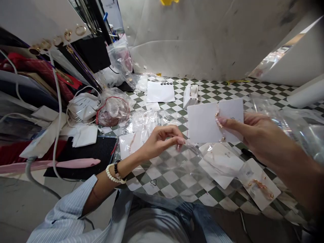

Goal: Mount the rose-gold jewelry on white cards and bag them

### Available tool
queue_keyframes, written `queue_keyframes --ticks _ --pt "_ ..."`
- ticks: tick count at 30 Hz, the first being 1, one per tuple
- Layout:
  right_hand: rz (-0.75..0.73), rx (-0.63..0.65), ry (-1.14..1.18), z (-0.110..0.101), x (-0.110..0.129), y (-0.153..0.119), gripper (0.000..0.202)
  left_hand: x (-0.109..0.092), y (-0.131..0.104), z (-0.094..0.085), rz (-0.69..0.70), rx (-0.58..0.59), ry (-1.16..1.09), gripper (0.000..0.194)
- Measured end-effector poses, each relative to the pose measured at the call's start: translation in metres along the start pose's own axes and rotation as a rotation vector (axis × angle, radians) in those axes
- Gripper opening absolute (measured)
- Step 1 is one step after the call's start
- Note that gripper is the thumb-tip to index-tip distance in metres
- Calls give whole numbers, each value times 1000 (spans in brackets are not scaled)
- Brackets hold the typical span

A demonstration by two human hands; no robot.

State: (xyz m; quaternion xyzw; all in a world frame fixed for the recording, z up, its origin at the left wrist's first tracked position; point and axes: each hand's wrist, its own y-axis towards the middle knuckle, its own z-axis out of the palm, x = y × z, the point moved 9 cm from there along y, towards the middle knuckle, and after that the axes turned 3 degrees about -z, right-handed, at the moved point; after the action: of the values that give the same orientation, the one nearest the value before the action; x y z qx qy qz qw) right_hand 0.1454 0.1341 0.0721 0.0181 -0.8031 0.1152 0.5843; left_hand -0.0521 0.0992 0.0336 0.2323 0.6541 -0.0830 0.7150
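Observation:
My right hand (255,135) grips a white jewelry card (202,125) with the thumb on its face. A bracelet with gold and pinkish beads (219,127) runs across the card under that thumb. Lower and to the left, my left hand (167,140) is closed in a pinch on the edge of a clear plastic bag (174,168). The bag hangs over the checkered table, and a recycling mark shows on it. Below the card lie a bagged white card (220,165) and another bagged card with gold jewelry (260,185).
More bagged cards (126,145) lie left of centre. A white paper with black dots (160,91) and a small white holder (191,96) stand farther back. At left are a power strip (43,138), cables, a pink handle (78,163) and a black ridged mat (103,148).

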Motion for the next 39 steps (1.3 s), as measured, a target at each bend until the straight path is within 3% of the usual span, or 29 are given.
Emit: queue_keyframes --ticks 3,7,12,15,17,20,22,26,31,35,39 --pt "127 73 211 22 -12 -7 33 3 -5 9 -33 94 49 22" --pt "52 81 308 30 -9 -11 26 -9 -9 23 158 191 405 25" --pt "-127 10 117 18 -3 -9 24 -6 -10 30 178 244 524 29" --pt "-160 -5 -21 11 0 -3 27 -9 -12 28 216 197 541 25" --pt "-118 135 -86 22 -2 0 30 -13 -13 25 253 137 581 26" --pt "11 472 -164 49 -17 -8 36 -17 -15 20 305 36 648 29" --pt "90 603 -217 56 -30 -15 38 -18 -16 19 320 -21 685 28" --pt "132 683 -368 58 -52 -20 43 -16 -16 25 302 -17 715 21" --pt "62 765 -283 84 -49 -31 47 -16 -12 29 306 -27 690 20" --pt "-42 677 -173 95 -30 -44 48 -23 -13 19 320 -169 690 18" --pt "-333 238 -285 66 10 -46 47 -45 -21 3 322 -410 689 17"
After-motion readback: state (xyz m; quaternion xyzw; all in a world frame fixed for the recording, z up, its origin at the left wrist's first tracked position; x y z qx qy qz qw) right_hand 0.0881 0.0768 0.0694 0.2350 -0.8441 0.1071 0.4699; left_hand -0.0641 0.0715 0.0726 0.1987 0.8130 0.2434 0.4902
